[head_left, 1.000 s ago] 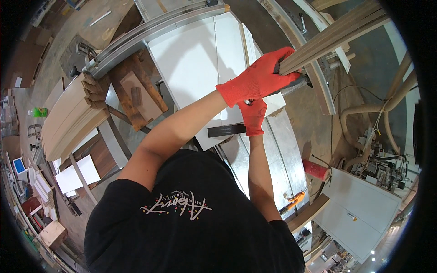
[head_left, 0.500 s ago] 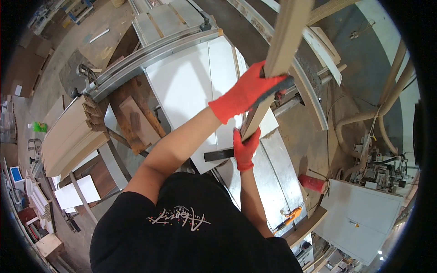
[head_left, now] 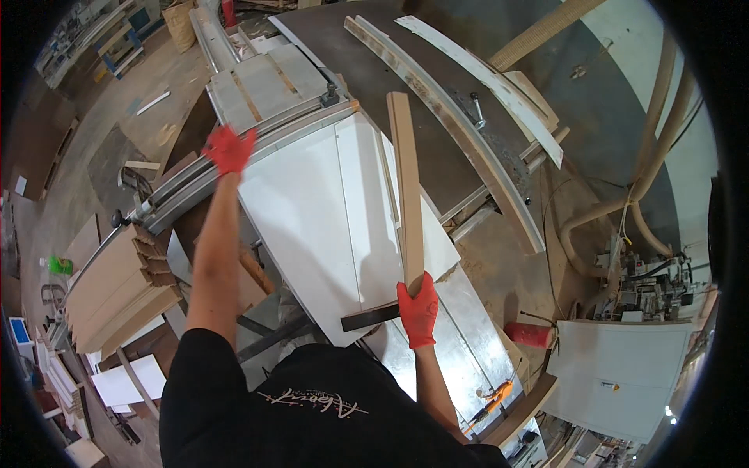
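My right hand, in a red glove, is closed round the near end of a long tan board. The board points away from me over the right side of the white panels on the saw table. A short black bar lies beside my right hand, across the near part of the panels. Off to the far left, my left hand, also red-gloved, is over the long metal rail. It is slightly blurred, with thumb and fingers apart and no object seen in it.
A stack of tan boards stands at the left. Beyond the panels lie a long worn strip and a white strip. Bare metal table, an orange-handled tool and a red cylinder are at the right.
My left hand has let go of the board and swung left to the rail. The board has come down from its raised position over the panels, its near end still in my right hand.
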Available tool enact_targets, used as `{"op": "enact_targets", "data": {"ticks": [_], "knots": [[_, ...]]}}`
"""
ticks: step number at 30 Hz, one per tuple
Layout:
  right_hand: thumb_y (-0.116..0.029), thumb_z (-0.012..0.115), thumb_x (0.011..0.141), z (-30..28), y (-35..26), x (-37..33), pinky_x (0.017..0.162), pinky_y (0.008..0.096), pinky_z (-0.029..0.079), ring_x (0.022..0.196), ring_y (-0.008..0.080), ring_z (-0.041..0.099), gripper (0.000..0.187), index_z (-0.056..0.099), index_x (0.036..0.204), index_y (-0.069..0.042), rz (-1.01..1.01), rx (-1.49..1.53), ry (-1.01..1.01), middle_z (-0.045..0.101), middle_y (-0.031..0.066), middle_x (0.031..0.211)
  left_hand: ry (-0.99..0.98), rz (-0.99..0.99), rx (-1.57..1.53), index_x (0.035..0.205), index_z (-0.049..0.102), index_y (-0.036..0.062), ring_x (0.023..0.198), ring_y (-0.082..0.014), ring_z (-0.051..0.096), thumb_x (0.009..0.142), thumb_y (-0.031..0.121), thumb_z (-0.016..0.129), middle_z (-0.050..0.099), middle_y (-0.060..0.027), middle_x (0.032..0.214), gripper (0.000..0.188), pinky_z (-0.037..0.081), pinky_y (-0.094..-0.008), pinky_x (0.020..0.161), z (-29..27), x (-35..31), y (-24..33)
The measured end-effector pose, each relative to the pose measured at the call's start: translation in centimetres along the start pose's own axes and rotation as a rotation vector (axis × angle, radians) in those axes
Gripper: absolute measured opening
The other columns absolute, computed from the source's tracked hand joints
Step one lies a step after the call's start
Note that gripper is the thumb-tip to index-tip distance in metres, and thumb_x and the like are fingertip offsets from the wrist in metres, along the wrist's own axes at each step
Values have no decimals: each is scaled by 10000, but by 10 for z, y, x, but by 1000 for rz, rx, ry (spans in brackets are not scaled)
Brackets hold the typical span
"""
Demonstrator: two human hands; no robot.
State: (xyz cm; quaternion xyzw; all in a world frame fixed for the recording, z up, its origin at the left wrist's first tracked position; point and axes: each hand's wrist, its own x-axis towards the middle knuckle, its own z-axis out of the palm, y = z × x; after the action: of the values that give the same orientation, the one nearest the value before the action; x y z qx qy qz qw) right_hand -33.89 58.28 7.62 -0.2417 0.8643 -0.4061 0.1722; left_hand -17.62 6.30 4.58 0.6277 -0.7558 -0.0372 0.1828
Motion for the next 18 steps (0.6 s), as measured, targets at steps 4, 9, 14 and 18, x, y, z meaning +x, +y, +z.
{"op": "enact_targets", "data": {"ticks": [4,9,14,18], "knots": [[-227,736,913,6,-18,14,829,470,520,984,401,651,443,551,1251,-9,-96,-99,-1,675,219,1053,-48,15,124,1239,657,53,1289,-380,567,879,725,574,657,-177,1308,767,292,-630,1146,5,10,-78],[-267,725,911,34,-20,36,847,490,523,988,413,646,415,550,1196,-22,-80,-136,10,669,208,1024,3,49,140,1181,669,26,1261,-370,584,855,727,597,669,-206,1274,777,336,-519,1141,5,7,-72],[-282,717,917,60,-17,47,863,500,526,1020,420,647,431,547,1218,-24,-137,-221,10,669,217,1101,-36,42,99,1161,670,24,1243,-373,587,857,697,621,675,-208,1248,740,341,-505,1141,-2,1,-72],[-296,709,921,75,-5,56,886,499,531,1059,425,647,451,544,1242,-25,-136,-308,44,668,217,1155,-3,65,73,1139,666,20,1220,-377,590,864,681,625,679,-207,1217,717,347,-511,1138,-3,-4,-66]]}}
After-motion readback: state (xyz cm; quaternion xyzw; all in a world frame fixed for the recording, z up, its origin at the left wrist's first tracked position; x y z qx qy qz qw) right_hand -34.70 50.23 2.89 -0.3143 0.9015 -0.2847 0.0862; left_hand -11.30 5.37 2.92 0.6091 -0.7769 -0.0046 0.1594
